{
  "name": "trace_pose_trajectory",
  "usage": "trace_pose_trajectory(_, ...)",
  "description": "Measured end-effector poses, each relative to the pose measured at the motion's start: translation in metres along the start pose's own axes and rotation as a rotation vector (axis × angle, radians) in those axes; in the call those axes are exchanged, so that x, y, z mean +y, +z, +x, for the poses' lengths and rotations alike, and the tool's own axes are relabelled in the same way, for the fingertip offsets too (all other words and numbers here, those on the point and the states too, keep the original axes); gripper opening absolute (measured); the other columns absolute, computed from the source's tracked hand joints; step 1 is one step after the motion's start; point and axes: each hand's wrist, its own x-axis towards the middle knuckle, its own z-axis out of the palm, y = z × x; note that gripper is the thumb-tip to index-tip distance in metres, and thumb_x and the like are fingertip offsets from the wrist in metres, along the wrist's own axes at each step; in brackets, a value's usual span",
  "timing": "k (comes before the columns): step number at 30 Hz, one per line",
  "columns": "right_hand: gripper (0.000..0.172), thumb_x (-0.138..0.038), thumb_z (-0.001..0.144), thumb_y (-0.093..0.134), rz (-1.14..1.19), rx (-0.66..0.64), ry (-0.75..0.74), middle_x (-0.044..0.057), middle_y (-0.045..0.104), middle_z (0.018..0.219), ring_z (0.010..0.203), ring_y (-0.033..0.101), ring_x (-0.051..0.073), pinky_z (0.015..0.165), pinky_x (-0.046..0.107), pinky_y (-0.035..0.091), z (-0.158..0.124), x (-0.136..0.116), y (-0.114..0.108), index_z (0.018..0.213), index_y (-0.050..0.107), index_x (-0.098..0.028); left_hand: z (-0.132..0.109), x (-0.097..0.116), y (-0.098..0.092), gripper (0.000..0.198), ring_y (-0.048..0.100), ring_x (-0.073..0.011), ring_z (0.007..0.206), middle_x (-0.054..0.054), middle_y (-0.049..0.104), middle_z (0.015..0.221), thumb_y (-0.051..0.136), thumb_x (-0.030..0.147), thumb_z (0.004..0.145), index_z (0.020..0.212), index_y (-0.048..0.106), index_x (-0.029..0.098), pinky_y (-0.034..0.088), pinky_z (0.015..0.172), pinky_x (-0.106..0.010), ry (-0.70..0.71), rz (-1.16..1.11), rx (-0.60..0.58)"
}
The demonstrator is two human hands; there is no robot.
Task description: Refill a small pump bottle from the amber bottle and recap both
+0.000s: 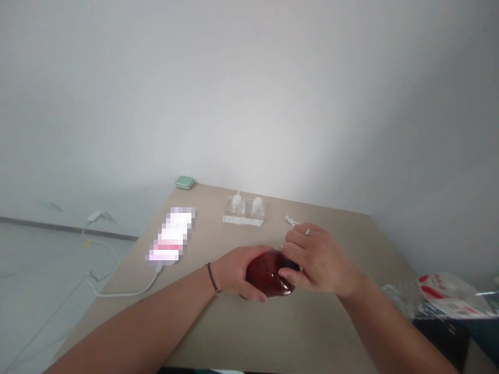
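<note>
A glossy dark red bottle (265, 274) lies tilted above the table, with its dark end pointing right. My left hand (237, 272) is wrapped around its body. The thumb and fingers of my right hand (312, 257) close on the bottle's dark cap end, which they partly hide. Just beyond my right knuckles is a small white piece (290, 221); I cannot tell what it is. Two clear square bottles with white tops, a left one (233, 219) and a right one (254, 221), stand side by side behind the red bottle.
A lit phone (171, 236), blurred out, lies at the left with a white cable (128, 294) running over the table edge. A green case (184, 182) sits at the far left corner. Clear plastic packaging (448, 296) is at the right, beside the beige table (249, 332). A wall stands behind.
</note>
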Motion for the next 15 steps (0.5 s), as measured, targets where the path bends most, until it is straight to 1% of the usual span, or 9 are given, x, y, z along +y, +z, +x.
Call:
trace_pose_trajectory(1,0.050,-0.058,0.097,0.041,-0.045,-0.035,-0.052,0.004,0.056,0.064,0.062,0.044,0.020,0.065,0.035,0.032,0.004,-0.001,-0.003,0.066,0.060,-0.024,0.000,0.001,0.000,0.086,0.064,-0.0339,0.112,-0.009,0.069,0.122,0.090,0.051,0.055,0.129,0.060,0.019,0.047,0.104,-0.047,0.004,0.048,-0.005)
trace_pose_trajectory(3,0.053,-0.053,0.100,0.036,-0.149,-0.060,-0.118,0.004,0.057,0.061,0.058,0.042,0.019,0.061,0.035,0.027,0.008,-0.003,-0.003,0.064,0.060,-0.023,-0.001,0.003,-0.001,0.085,0.065,-0.0329,0.109,-0.008,0.070,0.121,0.088,0.054,0.057,0.130,0.060,0.019,0.049,0.102,-0.045,0.014,0.119,0.014)
trace_pose_trajectory(5,0.052,-0.044,0.101,0.034,-0.243,-0.065,-0.096,0.005,0.058,0.058,0.055,0.041,0.018,0.059,0.035,0.023,0.009,-0.003,0.003,0.062,0.061,-0.022,-0.002,0.004,-0.001,0.084,0.066,-0.0318,0.107,-0.008,0.070,0.122,0.086,0.054,0.059,0.131,0.059,0.021,0.049,0.101,-0.043,0.029,0.210,0.065)
trace_pose_trajectory(7,0.048,-0.036,0.099,0.035,-0.288,-0.089,0.011,0.006,0.059,0.056,0.052,0.042,0.017,0.057,0.036,0.021,0.007,-0.003,0.009,0.061,0.062,-0.021,-0.003,0.004,0.001,0.082,0.066,-0.0320,0.107,-0.008,0.070,0.122,0.085,0.050,0.060,0.132,0.058,0.023,0.049,0.101,-0.044,0.022,0.362,0.148)
trace_pose_trajectory(10,0.046,-0.032,0.096,0.036,-0.305,-0.145,0.244,0.007,0.063,0.058,0.052,0.046,0.017,0.057,0.035,0.021,0.007,-0.007,0.015,0.062,0.063,-0.020,-0.005,0.005,0.005,0.080,0.066,-0.0340,0.108,-0.010,0.070,0.122,0.084,0.044,0.061,0.133,0.056,0.023,0.049,0.101,-0.046,-0.025,0.566,0.267)
trace_pose_trajectory(13,0.049,-0.034,0.099,0.032,-0.263,-0.154,0.402,0.007,0.065,0.060,0.055,0.051,0.018,0.057,0.033,0.024,0.007,-0.009,0.016,0.063,0.063,-0.020,-0.005,0.006,0.009,0.079,0.067,-0.0341,0.105,-0.010,0.070,0.121,0.083,0.045,0.063,0.133,0.055,0.023,0.052,0.098,-0.047,-0.023,0.606,0.303)
trace_pose_trajectory(15,0.056,-0.039,0.102,0.023,-0.169,-0.104,0.483,0.006,0.064,0.061,0.058,0.055,0.018,0.057,0.031,0.028,0.003,-0.007,0.021,0.064,0.061,-0.021,-0.004,0.005,0.010,0.079,0.066,-0.0343,0.108,-0.011,0.068,0.123,0.084,0.048,0.064,0.132,0.054,0.023,0.050,0.100,-0.048,0.004,0.591,0.345)
